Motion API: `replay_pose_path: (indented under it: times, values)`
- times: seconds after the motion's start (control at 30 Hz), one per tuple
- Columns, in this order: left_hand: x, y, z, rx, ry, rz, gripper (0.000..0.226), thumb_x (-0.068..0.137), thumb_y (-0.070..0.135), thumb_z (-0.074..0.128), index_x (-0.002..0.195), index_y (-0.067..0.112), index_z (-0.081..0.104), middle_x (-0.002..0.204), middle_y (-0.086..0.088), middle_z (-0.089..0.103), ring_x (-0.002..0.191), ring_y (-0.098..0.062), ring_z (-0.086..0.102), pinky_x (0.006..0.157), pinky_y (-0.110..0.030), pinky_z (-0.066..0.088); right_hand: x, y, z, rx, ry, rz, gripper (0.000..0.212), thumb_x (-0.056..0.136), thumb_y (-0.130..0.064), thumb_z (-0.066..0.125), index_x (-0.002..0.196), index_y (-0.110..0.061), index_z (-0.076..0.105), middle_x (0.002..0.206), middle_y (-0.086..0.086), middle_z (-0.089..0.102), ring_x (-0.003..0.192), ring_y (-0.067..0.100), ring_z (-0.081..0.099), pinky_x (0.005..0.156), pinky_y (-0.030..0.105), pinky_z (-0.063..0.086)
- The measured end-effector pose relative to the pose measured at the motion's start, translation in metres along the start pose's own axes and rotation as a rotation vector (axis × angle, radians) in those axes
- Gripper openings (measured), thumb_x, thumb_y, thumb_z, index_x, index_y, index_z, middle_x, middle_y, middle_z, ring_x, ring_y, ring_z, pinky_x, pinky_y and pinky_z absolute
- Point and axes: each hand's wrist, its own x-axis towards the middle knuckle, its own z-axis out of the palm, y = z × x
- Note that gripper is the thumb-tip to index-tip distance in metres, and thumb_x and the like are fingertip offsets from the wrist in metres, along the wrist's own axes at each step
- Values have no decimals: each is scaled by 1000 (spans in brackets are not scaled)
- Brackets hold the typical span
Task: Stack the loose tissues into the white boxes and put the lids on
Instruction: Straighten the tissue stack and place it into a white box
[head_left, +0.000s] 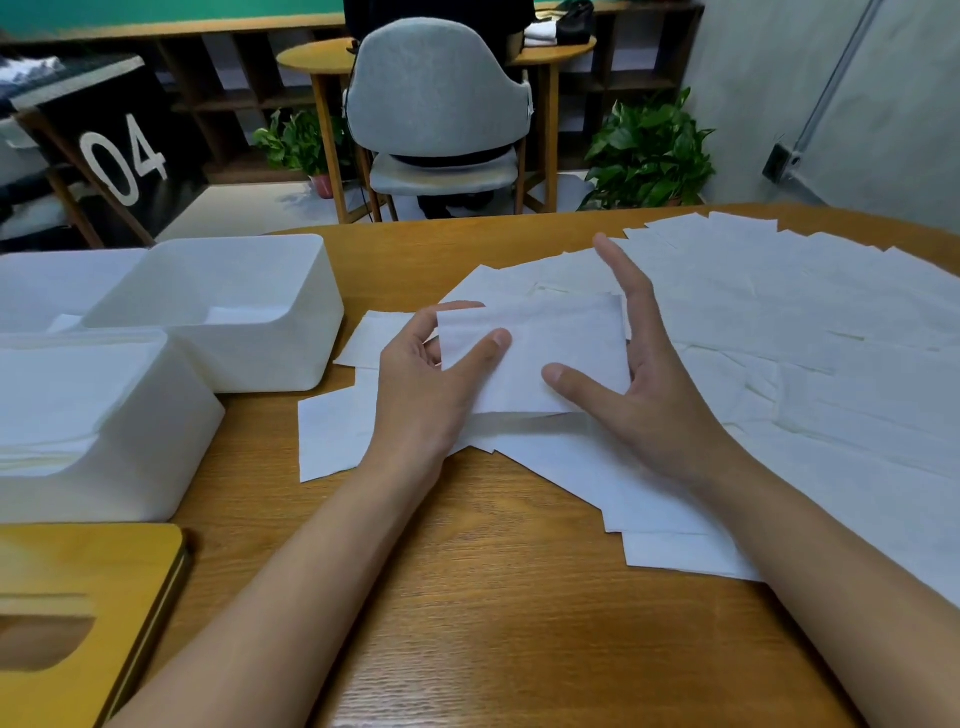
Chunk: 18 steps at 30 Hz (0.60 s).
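While both hands meet over the middle of the bench (467, 597), a single tissue (535, 343) is held up between them, lifted off the sheets below. The left hand (421, 384) pinches its left edge, thumb lying on top and fingers (452, 312) curled round behind it. The right hand (649, 384) is spread wide: its thumb rests on the lower right of the tissue, while its fingers (623, 275) stand straight along the right edge without closing on it.

Under and to the right of the hands, loose tissues (779, 322) lie overlapping across the bench to its far edge. On the left, the near box (130, 467) holds a tall stack of tissues reaching about to its rim. Just behind it, touching or nearly so, stands the far box (291, 358), open-topped. A wooden lid (104, 561) with a slot lies flat at the bench's near left corner.

Beyond the bench stand a grey chair (436, 88) and potted plants (649, 150).
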Motion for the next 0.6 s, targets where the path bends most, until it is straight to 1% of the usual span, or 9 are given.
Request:
replay_pose_path:
  times: [0.07, 0.13, 0.23, 0.27, 0.33, 0.43, 0.5, 0.53, 0.6]
  values:
    - [0, -1, 0, 11, 6, 12, 33, 93, 15, 80, 123, 17, 67, 105, 2, 81, 97, -15, 78, 79, -32, 64, 0, 1, 0, -15, 11, -34, 83, 99, -14, 71, 161, -37, 22, 162, -35, 22, 151, -11, 20, 119, 9, 23]
    - [1, -3, 1, 67, 20, 53, 38, 91, 19, 82, 125, 20, 66, 107, 4, 79, 101, -9, 75, 82, -28, 62, -1, 2, -1, -7, 21, -65, 67, 101, -5, 66, 155, -33, 39, 157, -26, 40, 147, -1, 36, 119, 20, 33]
    - [2, -4, 1, 144, -11, 48, 51, 90, 32, 82, 134, 31, 57, 121, 7, 72, 111, -9, 69, 93, -30, 60, -1, 0, -6, 66, 32, -62, 40, 100, 4, 61, 124, -26, 73, 127, -18, 71, 127, 2, 60, 106, 16, 43]
    - [1, -4, 1, 113, -47, 18, 53, 91, 34, 80, 137, 33, 54, 120, 6, 73, 110, -10, 71, 94, -35, 61, 0, 0, -8, 91, 28, -39, 38, 100, 6, 60, 114, -24, 78, 118, -17, 76, 121, 2, 64, 103, 15, 44]
    - [1, -1, 0, 86, -111, 7, 55, 93, 29, 79, 141, 34, 52, 114, 7, 77, 105, -10, 74, 91, -37, 63, 1, 1, -13, 110, 18, 13, 35, 100, 3, 61, 107, -24, 81, 112, -16, 78, 117, 2, 66, 101, 16, 46]
    - [0, -5, -1, 189, -108, 136, 61, 93, 20, 80, 142, 36, 47, 114, 6, 77, 104, -11, 74, 88, -34, 62, 2, 6, -17, 93, 19, 88, 28, 99, -3, 66, 108, -25, 82, 111, -18, 78, 115, 0, 67, 99, 18, 49]
    - [1, -10, -1, 374, -71, 277, 64, 91, 20, 82, 140, 37, 45, 119, 14, 66, 106, -8, 67, 84, -25, 57, 3, 11, -19, 54, 82, 121, 31, 98, -1, 66, 106, -26, 83, 109, -19, 78, 113, -3, 67, 101, 20, 50]
    - [1, -13, -1, 494, -65, 372, 63, 89, 18, 84, 137, 35, 47, 121, 16, 59, 107, -8, 61, 82, -18, 52, 4, 13, -21, 48, 122, 133, 32, 97, 0, 65, 105, -26, 83, 108, -19, 78, 113, -4, 67, 103, 21, 49]
    - [-1, -16, 0, 680, -125, 578, 50, 84, 11, 84, 126, 26, 60, 122, 11, 49, 111, -10, 54, 89, -14, 43, 5, 14, -24, 49, 184, 149, 34, 96, 1, 64, 105, -26, 83, 108, -21, 78, 113, -5, 66, 105, 21, 49]
